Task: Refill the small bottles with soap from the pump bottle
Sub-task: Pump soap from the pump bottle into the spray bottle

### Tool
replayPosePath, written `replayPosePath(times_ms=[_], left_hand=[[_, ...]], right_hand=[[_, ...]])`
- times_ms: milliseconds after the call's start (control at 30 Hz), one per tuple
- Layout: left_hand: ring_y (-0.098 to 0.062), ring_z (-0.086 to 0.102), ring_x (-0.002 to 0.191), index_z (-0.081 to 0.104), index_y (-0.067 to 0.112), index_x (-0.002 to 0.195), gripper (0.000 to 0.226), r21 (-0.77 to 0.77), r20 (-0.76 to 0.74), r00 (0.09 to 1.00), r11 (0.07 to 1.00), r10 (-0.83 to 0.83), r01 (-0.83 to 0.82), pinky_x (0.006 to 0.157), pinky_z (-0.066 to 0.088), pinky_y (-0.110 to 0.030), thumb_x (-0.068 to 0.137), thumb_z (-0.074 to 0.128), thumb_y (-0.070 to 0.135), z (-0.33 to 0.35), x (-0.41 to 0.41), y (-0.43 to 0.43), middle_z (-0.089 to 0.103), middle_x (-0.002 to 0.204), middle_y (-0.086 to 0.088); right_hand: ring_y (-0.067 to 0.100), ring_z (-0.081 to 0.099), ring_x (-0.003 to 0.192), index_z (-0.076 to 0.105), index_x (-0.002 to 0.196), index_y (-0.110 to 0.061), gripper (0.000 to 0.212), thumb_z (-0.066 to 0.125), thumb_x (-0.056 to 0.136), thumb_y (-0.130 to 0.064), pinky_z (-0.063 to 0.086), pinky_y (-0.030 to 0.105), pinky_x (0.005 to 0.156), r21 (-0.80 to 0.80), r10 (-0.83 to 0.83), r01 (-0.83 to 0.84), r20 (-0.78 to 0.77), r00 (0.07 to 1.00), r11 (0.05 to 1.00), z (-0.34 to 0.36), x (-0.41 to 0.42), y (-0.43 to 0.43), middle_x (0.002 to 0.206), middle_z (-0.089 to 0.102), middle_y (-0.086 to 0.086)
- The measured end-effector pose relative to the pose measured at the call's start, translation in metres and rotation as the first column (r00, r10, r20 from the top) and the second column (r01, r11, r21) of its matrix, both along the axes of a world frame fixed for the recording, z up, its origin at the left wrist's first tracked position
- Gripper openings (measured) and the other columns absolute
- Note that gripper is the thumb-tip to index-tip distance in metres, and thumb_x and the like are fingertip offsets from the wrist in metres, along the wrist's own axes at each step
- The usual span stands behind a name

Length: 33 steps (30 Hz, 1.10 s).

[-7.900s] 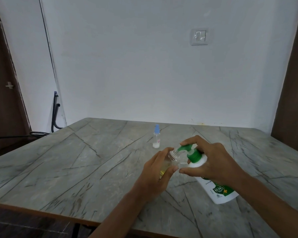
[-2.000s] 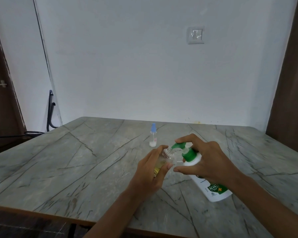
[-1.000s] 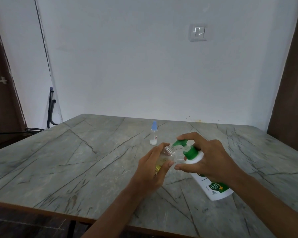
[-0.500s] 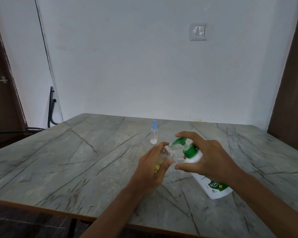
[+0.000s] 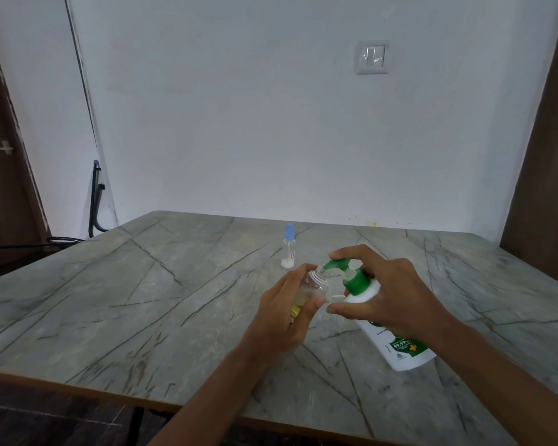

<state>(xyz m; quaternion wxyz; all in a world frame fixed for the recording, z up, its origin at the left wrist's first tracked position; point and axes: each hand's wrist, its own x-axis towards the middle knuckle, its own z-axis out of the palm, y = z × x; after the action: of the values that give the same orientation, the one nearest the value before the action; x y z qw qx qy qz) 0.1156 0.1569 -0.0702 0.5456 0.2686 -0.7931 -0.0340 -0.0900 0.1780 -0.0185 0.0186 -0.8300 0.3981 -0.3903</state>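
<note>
While the left hand (image 5: 287,312) grips one clear uncapped small bottle (image 5: 313,286), the right hand (image 5: 390,297) holds one white green-pumped soap bottle (image 5: 397,339) beside it; a second, blue-capped bottle (image 5: 288,247) stands farther back on the grey marble surface (image 5: 142,300).

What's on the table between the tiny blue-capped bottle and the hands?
Nothing: in the head view only bare grey marble table lies between the small blue-capped bottle and the left hand and right hand.

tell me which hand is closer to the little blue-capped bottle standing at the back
Left. The left hand sits just in front of the blue-capped bottle; the right hand is further off to its right, on the pump bottle.
</note>
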Motion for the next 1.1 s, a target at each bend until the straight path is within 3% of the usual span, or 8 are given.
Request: replayPosePath(times_ms=[133,300,467,567,700,1000,1100], left_hand=[[0.01,0.054,0.1,0.047,0.014,0.129,0.038,0.024,0.019,1.0,1.0,-0.012,0.012,0.081,0.043,-0.004,0.094,0.055,0.027,-0.0013,0.0006,-0.0002,0.055,0.114,0.01],[-0.001,0.058,0.098,0.048,0.013,0.13,0.04,0.06,0.051,0.998,0.998,-0.034,0.031,0.079,0.044,-0.006,0.096,0.052,0.034,-0.004,0.0013,-0.0018,0.058,0.113,0.005],[0.009,0.055,0.096,0.048,0.013,0.128,0.037,0.035,0.016,1.0,0.999,-0.012,0.011,0.08,0.042,-0.004,0.094,0.055,0.028,-0.0003,0.0004,-0.0002,0.056,0.111,0.01],[0.011,0.054,0.098,0.044,0.02,0.129,0.037,0.031,-0.008,1.0,0.999,-0.019,0.019,0.081,0.042,-0.004,0.094,0.056,0.027,0.0016,-0.0007,0.0019,0.054,0.112,0.013],[0.011,0.054,0.099,0.043,0.021,0.13,0.038,0.028,-0.007,1.0,0.999,-0.022,0.022,0.081,0.043,-0.005,0.094,0.055,0.028,-0.0001,-0.0012,0.0014,0.054,0.113,0.013],[0.013,0.053,0.1,0.038,0.03,0.132,0.039,0.036,0.006,1.0,0.999,-0.011,0.011,0.082,0.043,-0.005,0.095,0.051,0.036,-0.0023,-0.0008,0.0002,0.052,0.115,0.013],[0.006,0.055,0.1,0.039,0.03,0.131,0.038,0.051,0.028,0.999,0.998,-0.022,0.02,0.08,0.045,-0.007,0.095,0.05,0.038,-0.0042,0.0001,-0.001,0.052,0.114,0.014]], right_hand=[[0.008,0.069,0.066,0.052,0.114,-0.052,0.062,0.084,0.061,-0.055,0.058,0.027,0.056,0.01,0.016,-0.017,0.043,0.999,1.0,0.001,0.0004,0.001,0.084,0.073,-0.013],[0.001,0.07,0.073,0.058,0.107,-0.043,0.055,0.083,0.059,-0.053,0.056,0.018,0.059,0.018,0.027,-0.029,0.075,0.997,0.999,0.0042,0.0019,0.0007,0.085,0.07,-0.021],[0.004,0.068,0.073,0.048,0.119,-0.051,0.067,0.083,0.063,-0.057,0.056,0.023,0.062,0.013,-0.002,0.002,0.008,1.0,1.0,0.0014,0.0005,0.0012,0.088,0.072,-0.014],[0.005,0.068,0.075,0.04,0.129,-0.058,0.079,0.082,0.063,-0.059,0.055,0.02,0.067,-0.011,-0.017,0.017,-0.021,1.0,1.0,0.0012,0.0001,0.0033,0.093,0.072,-0.013],[0.002,0.068,0.078,0.044,0.127,-0.052,0.075,0.082,0.064,-0.059,0.055,0.021,0.069,-0.025,-0.019,0.018,-0.029,0.999,1.0,0.0005,0.0005,0.005,0.094,0.071,-0.016],[0.008,0.067,0.061,0.048,0.118,-0.051,0.067,0.085,0.063,-0.053,0.057,0.025,0.053,-0.004,0.005,-0.005,0.026,1.0,1.0,0.0017,0.0011,0.0058,0.079,0.072,-0.008],[0.008,0.069,0.063,0.051,0.114,-0.051,0.063,0.085,0.061,-0.053,0.058,0.025,0.052,0.001,0.018,-0.018,0.042,0.999,1.0,0.0015,0.0006,0.0053,0.082,0.072,-0.015]])
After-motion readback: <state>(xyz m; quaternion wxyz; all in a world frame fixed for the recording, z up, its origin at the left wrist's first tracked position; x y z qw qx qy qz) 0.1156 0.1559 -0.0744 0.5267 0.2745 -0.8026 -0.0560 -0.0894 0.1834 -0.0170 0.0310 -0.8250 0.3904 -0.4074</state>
